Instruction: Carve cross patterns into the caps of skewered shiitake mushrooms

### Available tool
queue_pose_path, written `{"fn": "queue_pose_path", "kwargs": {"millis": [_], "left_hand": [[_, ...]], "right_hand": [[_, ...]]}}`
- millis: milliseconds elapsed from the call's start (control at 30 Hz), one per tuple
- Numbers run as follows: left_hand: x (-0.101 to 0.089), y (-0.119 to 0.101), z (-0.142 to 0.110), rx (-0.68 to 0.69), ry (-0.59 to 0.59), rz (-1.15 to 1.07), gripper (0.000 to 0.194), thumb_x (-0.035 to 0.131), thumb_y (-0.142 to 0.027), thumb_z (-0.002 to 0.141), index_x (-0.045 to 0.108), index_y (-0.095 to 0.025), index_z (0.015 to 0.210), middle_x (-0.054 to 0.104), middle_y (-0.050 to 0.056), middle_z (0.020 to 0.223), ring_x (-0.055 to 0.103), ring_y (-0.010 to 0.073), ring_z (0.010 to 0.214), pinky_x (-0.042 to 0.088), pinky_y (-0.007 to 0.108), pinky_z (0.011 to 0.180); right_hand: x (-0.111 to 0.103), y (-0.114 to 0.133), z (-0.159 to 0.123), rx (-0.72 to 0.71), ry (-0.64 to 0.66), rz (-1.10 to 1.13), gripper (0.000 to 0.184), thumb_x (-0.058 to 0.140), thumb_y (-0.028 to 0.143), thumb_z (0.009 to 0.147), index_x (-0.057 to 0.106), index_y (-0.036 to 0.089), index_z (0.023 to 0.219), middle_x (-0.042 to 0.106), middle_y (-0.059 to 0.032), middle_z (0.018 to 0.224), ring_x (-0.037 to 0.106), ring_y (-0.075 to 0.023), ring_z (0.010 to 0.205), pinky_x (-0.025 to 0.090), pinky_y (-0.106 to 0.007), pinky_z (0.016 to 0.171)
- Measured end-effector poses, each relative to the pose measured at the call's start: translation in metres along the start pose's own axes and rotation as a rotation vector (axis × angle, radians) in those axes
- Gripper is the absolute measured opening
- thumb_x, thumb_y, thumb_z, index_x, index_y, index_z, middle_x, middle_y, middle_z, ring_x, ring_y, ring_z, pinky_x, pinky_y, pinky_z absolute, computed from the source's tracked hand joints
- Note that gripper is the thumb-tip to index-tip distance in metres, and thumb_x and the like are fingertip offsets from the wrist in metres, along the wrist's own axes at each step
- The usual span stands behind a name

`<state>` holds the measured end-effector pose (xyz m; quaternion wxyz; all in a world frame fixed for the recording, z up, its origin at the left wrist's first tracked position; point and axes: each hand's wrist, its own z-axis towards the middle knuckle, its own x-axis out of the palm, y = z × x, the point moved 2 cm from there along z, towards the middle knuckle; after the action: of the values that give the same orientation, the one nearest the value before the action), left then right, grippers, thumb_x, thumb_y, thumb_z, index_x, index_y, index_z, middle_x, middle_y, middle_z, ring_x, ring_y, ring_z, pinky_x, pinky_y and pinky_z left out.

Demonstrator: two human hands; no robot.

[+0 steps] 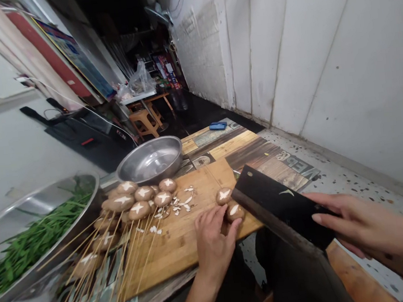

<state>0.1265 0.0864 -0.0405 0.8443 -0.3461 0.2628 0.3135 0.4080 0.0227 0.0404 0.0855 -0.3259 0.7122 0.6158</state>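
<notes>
My left hand (pixel 216 234) is closed round a brown mushroom (pixel 235 211) with one pale cut across its cap, on the right side of the wooden cutting board (pixel 173 253). Just behind it lies another mushroom (pixel 224 195) with a cross cut in its cap. A broad black cleaver (pixel 284 204) is in my right hand (pixel 351 221), its blade tilted beside the held mushroom; I cannot tell whether they touch. White trimmings (pixel 183 202) are scattered on the board. Skewered mushrooms with cross cuts (pixel 139 210) are piled at the board's left, thin sticks pointing toward me.
A metal bowl (pixel 151 159) stands behind the board. At the left, a large metal basin (pixel 94 182) holds long green vegetables (pixel 40 242). A blue box-like item (pixel 218 126) lies at the table's far end. Plastic stools (pixel 143 122) and a white wall (pixel 306 47) stand beyond.
</notes>
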Motion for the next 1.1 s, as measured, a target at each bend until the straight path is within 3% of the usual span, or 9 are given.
{"fn": "queue_pose_path", "kwargs": {"millis": [100, 167, 233, 333, 567, 767, 1100], "left_hand": [[0.002, -0.003, -0.003, 0.055, -0.023, 0.067, 0.03, 0.068, -0.035, 0.089, 0.064, -0.017, 0.113, 0.073, 0.01, 0.105, 0.066, 0.0261, 0.098, 0.043, 0.049, 0.098], [0.004, -0.004, -0.005, 0.097, -0.022, 0.105, 0.024, 0.065, -0.031, 0.091, 0.064, -0.017, 0.111, 0.073, 0.009, 0.102, 0.066, 0.0256, 0.097, 0.04, 0.049, 0.099], [0.006, -0.004, -0.009, 0.17, -0.021, 0.139, 0.023, 0.06, -0.027, 0.091, 0.064, -0.017, 0.111, 0.072, 0.01, 0.101, 0.065, 0.0262, 0.097, 0.038, 0.049, 0.1], [0.007, -0.006, -0.011, 0.223, -0.026, 0.174, 0.027, 0.056, -0.023, 0.09, 0.063, -0.016, 0.115, 0.071, 0.011, 0.103, 0.064, 0.0277, 0.099, 0.036, 0.049, 0.1], [0.004, -0.011, -0.011, 0.228, -0.101, 0.137, 0.018, 0.05, -0.019, 0.09, 0.062, -0.019, 0.103, 0.071, 0.009, 0.096, 0.065, 0.0253, 0.092, 0.039, 0.046, 0.098], [0.004, -0.009, -0.011, 0.207, -0.083, 0.104, 0.02, 0.05, -0.02, 0.089, 0.062, -0.02, 0.105, 0.072, 0.009, 0.097, 0.065, 0.0262, 0.093, 0.039, 0.046, 0.098], [0.003, -0.013, -0.007, 0.254, -0.085, 0.149, 0.016, 0.049, -0.021, 0.09, 0.061, -0.018, 0.1, 0.069, 0.01, 0.094, 0.063, 0.0272, 0.091, 0.04, 0.046, 0.095]], "right_hand": [[0.022, 0.011, -0.021, -0.346, -0.297, -0.649, 0.051, 0.035, 0.018, 0.096, 0.043, 0.013, 0.146, 0.067, -0.0006, 0.056, 0.058, -0.0156, 0.037, 0.044, -0.023, 0.038], [0.045, 0.017, -0.032, -0.542, -0.391, -0.956, 0.06, 0.037, 0.007, 0.083, 0.043, 0.008, 0.143, 0.074, -0.0072, 0.07, 0.065, -0.0187, 0.044, 0.048, -0.026, 0.041], [0.065, 0.021, -0.039, -0.609, -0.404, -1.182, 0.064, 0.041, 0.004, 0.074, 0.047, 0.006, 0.138, 0.077, -0.0147, 0.083, 0.066, -0.0213, 0.047, 0.05, -0.029, 0.042], [0.084, 0.026, -0.045, -0.589, -0.437, -1.394, 0.06, 0.044, 0.006, 0.072, 0.051, 0.007, 0.131, 0.077, -0.0206, 0.082, 0.06, -0.0229, 0.041, 0.047, -0.031, 0.038], [0.09, 0.037, -0.051, -0.565, -0.431, -1.484, 0.056, 0.046, 0.006, 0.072, 0.057, 0.01, 0.126, 0.077, -0.0253, 0.083, 0.057, -0.0218, 0.038, 0.043, -0.029, 0.034], [0.092, 0.04, -0.05, -0.547, -0.417, -1.486, 0.05, 0.044, 0.009, 0.078, 0.062, 0.013, 0.124, 0.077, -0.0261, 0.084, 0.059, -0.023, 0.039, 0.044, -0.029, 0.033], [0.113, 0.023, -0.045, -0.454, -0.445, -1.43, 0.053, 0.05, 0.014, 0.081, 0.06, 0.016, 0.133, 0.076, -0.0274, 0.102, 0.061, -0.0221, 0.044, 0.048, -0.031, 0.037]]}}
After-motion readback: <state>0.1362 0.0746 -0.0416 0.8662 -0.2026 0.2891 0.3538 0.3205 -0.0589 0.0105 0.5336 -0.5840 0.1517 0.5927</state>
